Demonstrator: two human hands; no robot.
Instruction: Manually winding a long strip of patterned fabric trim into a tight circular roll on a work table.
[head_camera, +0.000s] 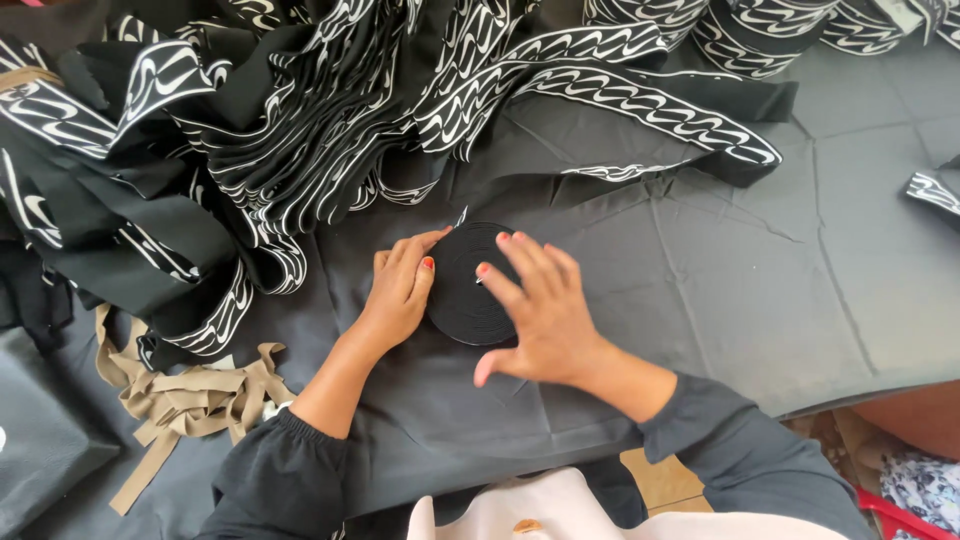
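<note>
Head view showed both hands on a flat black coil of elastic band (470, 300) lying on the dark-cloth-covered surface (800, 300). Right hand (545, 320) lay spread over the coil's right half, its grip wide, fingers flat on top. Left hand (400, 295) cupped the coil's left rim, grip loosely curled against it. Beyond, the band's loose end led up toward a heap of black-and-white patterned strips (300, 130).
</note>
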